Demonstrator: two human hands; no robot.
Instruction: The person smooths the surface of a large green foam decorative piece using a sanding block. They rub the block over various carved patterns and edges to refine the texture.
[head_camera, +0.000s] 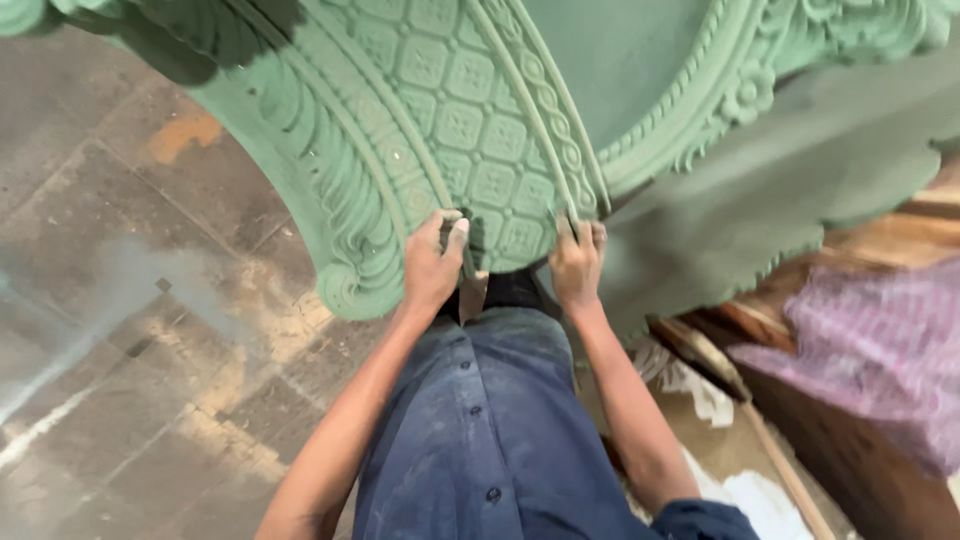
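The carved green panel (470, 120) filled the upper part of the head view, a large curved piece painted matt green, with a lattice of small squares down its middle, beaded ribs on either side and a band of scrolled leaves ending in a curl at the lower left. Its bottom edge came down right in front of the person's body.

The left hand (432, 262) lay on that lower edge, just right of the scroll, palm flat to the carving, the fingers (455, 232) curled over a thin rib; whether they held anything besides could not be told. The right hand (578, 265) pressed on the edge close by, its fingers spread upward along the beaded rib, holding nothing that showed. The two hands were near each other, with a narrow strip of lattice between them.

Below them hung the person's dusty blue buttoned shirt (490, 420). To the left lay a stained concrete floor (120, 300) with pale streaks. To the right, a second green piece with a scalloped edge (760, 190) leaned behind the panel, and beyond it sat brown wooden boards (860, 440), a purple checked cloth (870, 350) draped on them, and crumpled white paper (740, 490) on the ground, crowding that side.
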